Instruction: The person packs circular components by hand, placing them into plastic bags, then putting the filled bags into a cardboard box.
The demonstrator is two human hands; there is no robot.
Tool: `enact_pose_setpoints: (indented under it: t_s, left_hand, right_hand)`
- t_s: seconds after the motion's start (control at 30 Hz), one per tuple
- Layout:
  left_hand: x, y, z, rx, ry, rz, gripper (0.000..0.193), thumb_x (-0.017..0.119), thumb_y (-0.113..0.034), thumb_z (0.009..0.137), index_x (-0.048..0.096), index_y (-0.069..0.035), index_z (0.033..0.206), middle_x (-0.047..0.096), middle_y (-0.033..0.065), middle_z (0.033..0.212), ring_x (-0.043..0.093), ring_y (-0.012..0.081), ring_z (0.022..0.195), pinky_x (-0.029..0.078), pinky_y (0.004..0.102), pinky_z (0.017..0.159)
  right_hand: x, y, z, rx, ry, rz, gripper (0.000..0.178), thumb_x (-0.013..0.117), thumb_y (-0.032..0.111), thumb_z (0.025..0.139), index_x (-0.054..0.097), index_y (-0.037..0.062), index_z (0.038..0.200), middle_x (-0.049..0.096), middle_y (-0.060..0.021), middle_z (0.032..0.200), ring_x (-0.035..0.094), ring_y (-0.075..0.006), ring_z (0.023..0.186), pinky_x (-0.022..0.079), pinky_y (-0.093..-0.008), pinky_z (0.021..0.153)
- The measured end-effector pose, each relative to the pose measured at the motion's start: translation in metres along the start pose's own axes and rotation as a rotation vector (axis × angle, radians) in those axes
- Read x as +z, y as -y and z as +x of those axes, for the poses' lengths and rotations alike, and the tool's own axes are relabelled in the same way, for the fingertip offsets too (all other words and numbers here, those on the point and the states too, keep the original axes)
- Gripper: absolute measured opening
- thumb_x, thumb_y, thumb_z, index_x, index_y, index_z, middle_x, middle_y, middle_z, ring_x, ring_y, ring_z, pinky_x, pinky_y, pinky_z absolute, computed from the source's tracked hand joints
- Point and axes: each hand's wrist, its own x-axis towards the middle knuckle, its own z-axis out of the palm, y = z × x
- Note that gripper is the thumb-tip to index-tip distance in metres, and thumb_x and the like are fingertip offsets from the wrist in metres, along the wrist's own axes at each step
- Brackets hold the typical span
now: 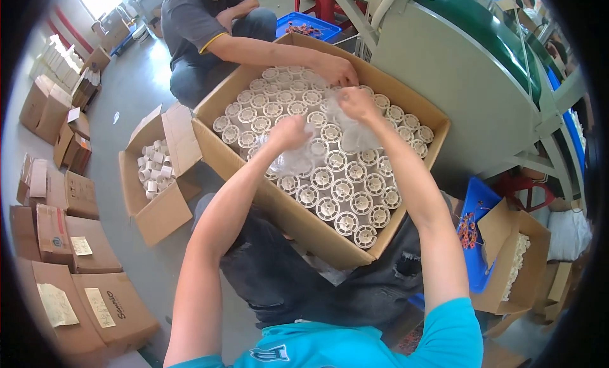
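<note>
Left hand (291, 135) and right hand (357, 104) grip clear plastic (294, 160) between carton (304, 226) edges; slack, gentle handling likely keeps white discs (342, 190) seated.

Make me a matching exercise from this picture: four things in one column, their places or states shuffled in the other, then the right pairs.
Things
1. plastic film
2. round pale parts
3. short white tubes
4. far tray

Places and states
A. heaped in the smaller open carton on the left
B. blue, with reddish pieces on it
C. crumpled and see-through
D. set close together across the large open carton

Right pairs: 1-C, 2-D, 3-A, 4-B
</note>
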Motion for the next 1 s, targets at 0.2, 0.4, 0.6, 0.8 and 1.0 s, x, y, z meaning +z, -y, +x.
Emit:
enact_pose_setpoints:
  t_s: [0.2, 0.4, 0.6, 0.8, 1.0]
  left_hand:
    - [-0.028, -0.013, -0.015, 0.028, -0.12, -0.443, 0.042, 0.064, -0.029, 0.085, 0.059, 0.006, 0.107, 0.065, 0.0184, 0.095, 0.061, 0.0279, 0.097, 0.046, 0.0374, 0.083]
    - [-0.021, 0.0, 0.007, 0.021, -0.05, -0.974, 0.025, 0.06, -0.022, 0.087, 0.062, 0.001, 0.097, 0.063, 0.0059, 0.086, 0.058, 0.0122, 0.08, 0.045, 0.0288, 0.07]
    - [-0.027, -0.025, -0.003, -0.193, -0.287, -1.13, 0.022, 0.065, -0.015, 0.078, 0.06, 0.006, 0.083, 0.06, 0.007, 0.075, 0.057, 0.0139, 0.069, 0.044, 0.032, 0.059]
    - [-0.046, -0.033, -0.008, -0.39, -0.562, -1.181, 0.011, 0.066, -0.005, 0.07, 0.061, 0.003, 0.076, 0.061, 0.0067, 0.073, 0.058, 0.015, 0.063, 0.045, 0.0314, 0.055]
    - [-0.025, 0.006, 0.022, -0.267, -0.628, -1.322, 0.015, 0.068, -0.006, 0.069, 0.064, 0.001, 0.082, 0.063, 0.0052, 0.077, 0.059, 0.0135, 0.066, 0.045, 0.0297, 0.059]
  right_hand:
    - [0.027, 0.026, -0.015, -0.004, 0.13, -0.275, 0.021, 0.058, 0.015, 0.077, 0.067, 0.0067, 0.094, 0.066, -0.0188, 0.096, 0.062, -0.0354, 0.094, 0.049, -0.0452, 0.081]
    - [0.037, 0.008, -0.011, 0.003, -0.031, -0.072, 0.015, 0.056, 0.014, 0.074, 0.067, 0.0055, 0.082, 0.066, -0.0195, 0.086, 0.063, -0.0357, 0.084, 0.048, -0.0442, 0.074]
    - [0.035, -0.009, 0.003, -0.019, -0.081, 0.095, 0.015, 0.058, 0.011, 0.071, 0.067, 0.0049, 0.082, 0.066, -0.0185, 0.085, 0.063, -0.0334, 0.077, 0.048, -0.0416, 0.07]
    - [-0.015, -0.015, 0.027, -0.181, -0.234, 0.719, 0.015, 0.056, 0.002, 0.073, 0.065, 0.0027, 0.085, 0.065, -0.0082, 0.077, 0.061, -0.017, 0.067, 0.05, -0.0327, 0.062]
    - [-0.063, 0.041, -0.001, -0.105, -0.016, 1.398, 0.019, 0.059, 0.012, 0.083, 0.061, 0.0021, 0.098, 0.062, -0.0016, 0.078, 0.06, -0.0108, 0.063, 0.051, -0.0246, 0.058]
